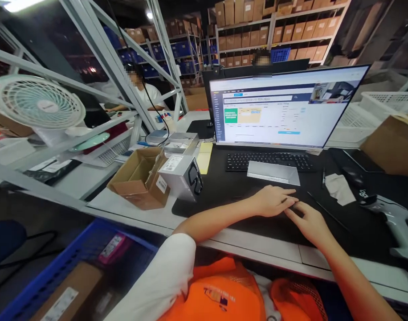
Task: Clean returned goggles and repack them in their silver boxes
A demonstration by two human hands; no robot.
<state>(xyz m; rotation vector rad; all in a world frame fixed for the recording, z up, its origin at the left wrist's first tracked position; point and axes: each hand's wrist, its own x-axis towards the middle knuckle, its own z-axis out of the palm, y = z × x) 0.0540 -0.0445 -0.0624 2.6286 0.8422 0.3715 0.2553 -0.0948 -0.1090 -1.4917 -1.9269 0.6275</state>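
My left hand (272, 201) and my right hand (309, 223) meet above the black desk mat (224, 196), fingertips touching. Both look closed in a pinch, though one left finger stretches forward. A small dark spot shows between the left fingers; I cannot make out what it is. Just beyond the hands, a clear-and-white shallow tray (273, 174) rests against the black keyboard (235, 162). To the right of my right hand lie a thin dark rod (327, 211) and a crumpled white tissue (340, 189). A silver box (180, 183) with a black design stands to the left.
An opened cardboard box (137, 191) sits beside the silver box. The monitor (284, 111) stands behind the keyboard. A barcode scanner (396, 223) lies at the right, near a mouse (354, 178). Below left is a blue crate (83, 240) with packages. A fan (40, 107) and a person (147, 93) are further left.
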